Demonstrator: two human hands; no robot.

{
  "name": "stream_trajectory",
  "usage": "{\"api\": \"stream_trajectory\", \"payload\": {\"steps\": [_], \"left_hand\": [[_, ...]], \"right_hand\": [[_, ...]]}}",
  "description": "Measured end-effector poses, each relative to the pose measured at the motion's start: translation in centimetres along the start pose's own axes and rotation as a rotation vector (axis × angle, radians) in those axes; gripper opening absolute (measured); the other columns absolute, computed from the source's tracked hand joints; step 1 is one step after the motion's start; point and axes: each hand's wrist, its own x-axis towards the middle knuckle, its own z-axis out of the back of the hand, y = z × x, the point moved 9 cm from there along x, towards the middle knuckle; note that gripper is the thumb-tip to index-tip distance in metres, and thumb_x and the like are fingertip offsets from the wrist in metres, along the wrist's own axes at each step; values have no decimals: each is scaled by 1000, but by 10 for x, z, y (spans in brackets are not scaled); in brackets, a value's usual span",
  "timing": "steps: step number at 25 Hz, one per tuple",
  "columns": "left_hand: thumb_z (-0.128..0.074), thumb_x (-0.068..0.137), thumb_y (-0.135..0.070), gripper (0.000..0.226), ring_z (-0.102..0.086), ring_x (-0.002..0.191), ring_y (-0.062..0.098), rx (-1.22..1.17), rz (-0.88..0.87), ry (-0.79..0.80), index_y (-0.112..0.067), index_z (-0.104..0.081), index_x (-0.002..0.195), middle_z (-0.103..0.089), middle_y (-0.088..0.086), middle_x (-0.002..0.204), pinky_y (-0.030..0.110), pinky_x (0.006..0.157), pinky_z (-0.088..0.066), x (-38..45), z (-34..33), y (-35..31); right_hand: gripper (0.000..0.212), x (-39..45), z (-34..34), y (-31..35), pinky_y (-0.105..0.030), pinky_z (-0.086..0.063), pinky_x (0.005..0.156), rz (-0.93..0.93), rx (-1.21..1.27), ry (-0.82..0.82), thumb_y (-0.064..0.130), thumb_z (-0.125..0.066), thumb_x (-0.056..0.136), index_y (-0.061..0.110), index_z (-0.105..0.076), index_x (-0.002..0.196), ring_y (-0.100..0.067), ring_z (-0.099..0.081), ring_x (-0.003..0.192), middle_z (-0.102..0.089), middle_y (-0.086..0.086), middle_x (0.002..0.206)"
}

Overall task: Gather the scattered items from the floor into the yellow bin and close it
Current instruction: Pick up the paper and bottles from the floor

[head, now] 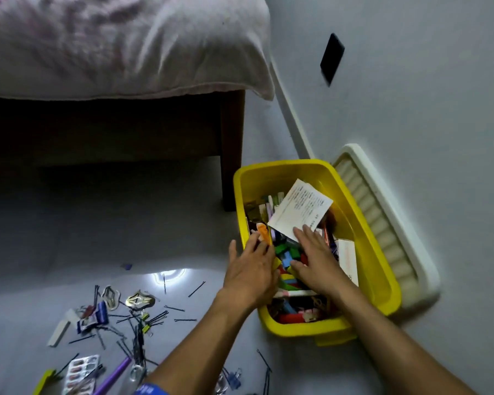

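The yellow bin [380, 269] stands open on the floor by the wall, filled with colourful small items and a white printed sheet [300, 209]. Its white lid [388, 223] leans against the wall behind it. My left hand [250, 269] lies over the bin's left rim, fingers spread, touching an orange item [263, 230]. My right hand [315, 258] rests flat on the contents inside the bin, fingertips at the sheet's edge. On the floor at lower left lie scattered hairpins [154, 317], metal clips [140, 300], a purple stick [111, 377] and a blister pack [82, 372].
A bed with a pale cover [120, 44] stands at the upper left, its dark wooden leg [231, 155] close to the bin's left corner. A black plate [332, 58] is on the wall. A blue binder clip [234, 376] lies near my left forearm.
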Motion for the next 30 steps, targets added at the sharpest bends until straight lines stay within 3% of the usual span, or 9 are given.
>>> {"api": "stream_trajectory", "payload": {"steps": [4, 8, 12, 15, 18, 20, 24, 26, 30], "left_hand": [[-28, 102, -43, 63, 15, 150, 19, -130, 30, -50, -18, -5, 156, 8, 1, 164, 54, 118, 4, -9, 14, 8], [-37, 102, -36, 54, -9, 150, 18, -514, 174, -348, -23, -26, 153, -15, 1, 163, 36, 119, -10, -81, 18, 71], [-43, 102, -32, 46, -31, 141, 18, -704, 470, -273, -24, -40, 146, -39, 1, 153, 28, 111, -23, -172, -41, 126], [-51, 97, -29, 44, -40, 133, 19, -690, 487, -124, -24, -47, 141, -47, 0, 146, 29, 108, -32, -209, -88, 132], [-58, 90, -30, 45, -46, 123, 20, -589, 542, -63, -24, -53, 134, -53, -1, 135, 30, 99, -41, -236, -126, 142], [-59, 88, -28, 42, -48, 121, 22, -602, 622, -53, -25, -54, 130, -52, 1, 132, 32, 97, -43, -254, -145, 151], [-59, 89, -25, 43, -48, 117, 21, -674, 694, -29, -26, -53, 131, -53, 2, 128, 32, 96, -43, -278, -159, 165], [-59, 89, -23, 38, -51, 112, 20, -708, 775, -80, -25, -56, 127, -56, 1, 122, 32, 93, -46, -293, -158, 179], [-56, 90, -21, 27, -57, 102, 20, -657, 919, -112, -22, -62, 116, -61, 0, 112, 34, 85, -49, -327, -165, 202]], "right_hand": [[71, -12, 20, 33, -41, -10, 119, 52, -113, -124, 22, -55, 94, 22, -19, 155, -28, -3, 150, -6, -5, 164], [40, -95, 23, 116, -24, -28, 108, 426, 115, -440, 13, -55, 88, 12, -59, 128, -19, -41, 133, -49, -6, 143], [25, -153, -34, 175, -18, -47, 89, 650, 235, -146, 18, -57, 88, 19, -66, 111, -6, -60, 103, -65, 7, 113], [18, -144, -106, 154, -27, -52, 69, 489, 33, 201, 28, -58, 88, 26, -63, 106, -10, -66, 78, -70, 11, 93], [29, -113, -163, 66, -29, -47, 78, 33, -527, 429, 32, -56, 86, 17, -55, 111, -28, -62, 104, -66, -8, 115], [34, -115, -188, 29, -29, -45, 79, -164, -501, 530, 30, -59, 83, 14, -52, 111, -30, -60, 108, -62, -11, 119], [28, -133, -257, 73, -32, -49, 79, -113, 30, 627, 28, -66, 81, 23, -55, 107, -17, -61, 89, -66, 1, 98], [20, -127, -260, 100, -33, -50, 77, -84, 129, 524, 24, -67, 81, 24, -59, 100, -17, -62, 83, -67, 4, 88], [11, -118, -246, 83, -31, -42, 65, -150, -200, 428, 30, -59, 83, 19, -60, 85, -23, -59, 79, -65, -3, 86]]}}
